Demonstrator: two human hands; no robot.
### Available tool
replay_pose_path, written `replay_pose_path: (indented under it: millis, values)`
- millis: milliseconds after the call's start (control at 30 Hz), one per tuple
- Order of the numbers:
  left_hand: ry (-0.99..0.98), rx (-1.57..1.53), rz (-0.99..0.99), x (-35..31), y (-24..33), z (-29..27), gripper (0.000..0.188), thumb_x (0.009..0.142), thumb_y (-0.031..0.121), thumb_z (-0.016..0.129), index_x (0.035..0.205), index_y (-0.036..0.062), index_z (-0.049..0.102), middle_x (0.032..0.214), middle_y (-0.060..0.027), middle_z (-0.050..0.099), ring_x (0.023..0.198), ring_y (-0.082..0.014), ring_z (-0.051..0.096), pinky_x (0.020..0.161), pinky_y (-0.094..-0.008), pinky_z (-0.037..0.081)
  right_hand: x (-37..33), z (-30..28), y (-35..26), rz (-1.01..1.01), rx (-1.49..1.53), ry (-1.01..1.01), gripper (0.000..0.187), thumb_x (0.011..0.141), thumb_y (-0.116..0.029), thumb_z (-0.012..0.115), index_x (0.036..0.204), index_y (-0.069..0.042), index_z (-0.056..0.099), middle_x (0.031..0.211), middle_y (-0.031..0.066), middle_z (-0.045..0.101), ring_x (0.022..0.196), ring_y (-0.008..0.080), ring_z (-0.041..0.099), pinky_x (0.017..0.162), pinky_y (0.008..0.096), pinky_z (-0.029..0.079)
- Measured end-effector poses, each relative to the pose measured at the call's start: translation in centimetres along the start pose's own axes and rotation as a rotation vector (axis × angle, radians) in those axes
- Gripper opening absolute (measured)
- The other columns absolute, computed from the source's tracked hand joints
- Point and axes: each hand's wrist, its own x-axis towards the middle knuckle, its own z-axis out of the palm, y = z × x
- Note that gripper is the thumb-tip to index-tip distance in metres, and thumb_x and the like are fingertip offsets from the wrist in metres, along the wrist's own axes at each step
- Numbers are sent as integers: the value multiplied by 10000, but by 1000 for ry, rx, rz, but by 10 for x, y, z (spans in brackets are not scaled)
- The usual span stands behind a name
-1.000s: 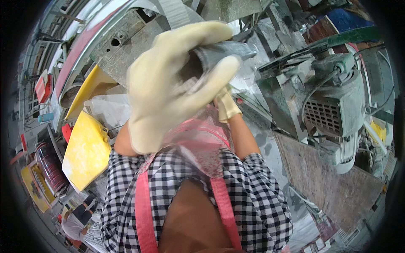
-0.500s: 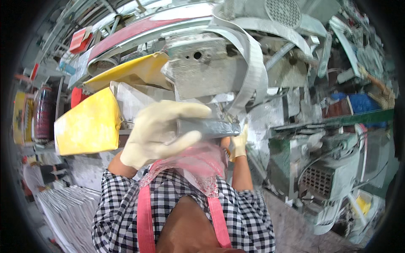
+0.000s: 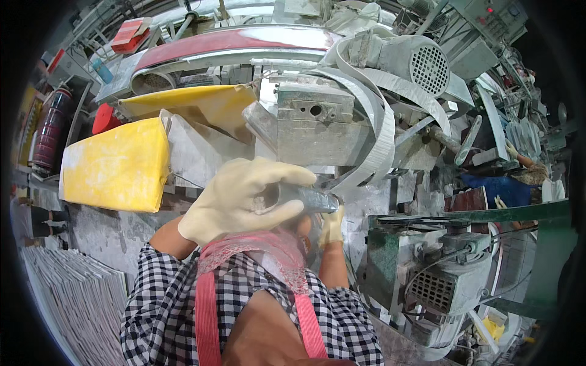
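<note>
A flat grey metal piece (image 3: 305, 198) is gripped by the gloved left hand (image 3: 241, 204) just in front of a dusty grey metal machine block (image 3: 314, 125), with the gloved right hand (image 3: 332, 227) placed just below the piece's right end. A looped grey abrasive belt (image 3: 378, 122) is wrapped around the right side of the block, and a ribbed grey electric motor (image 3: 421, 64) is set behind it to the right. A yellow box-shaped guard (image 3: 116, 165) is mounted left of the block. A green-framed machine with a grey motor (image 3: 445, 280) is found at the lower right. Stacked grey sheets (image 3: 79, 299) are piled at the lower left.
</note>
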Motion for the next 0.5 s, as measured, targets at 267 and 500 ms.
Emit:
replay_pose_path:
  millis: [267, 500]
  values:
    - [-59, -21, -40, -2, -3, 0, 377, 775, 158, 762, 1146, 98, 726, 1092, -77, 740, 949, -261, 693, 847, -352, 528, -18, 6, 26, 15, 63, 81, 522, 871, -276, 687, 1312, -51, 522, 1121, 156, 659, 1006, 308, 637, 925, 442, 512]
    - [24, 177, 98, -12, -13, 4, 328, 818, 194, 757, 1135, 116, 724, 1044, -89, 744, 899, -269, 704, 763, -362, 529, 0, -12, 15, -20, -17, 81, 570, 863, -276, 680, 1357, -51, 508, 1160, 170, 665, 1043, 322, 640, 942, 446, 504]
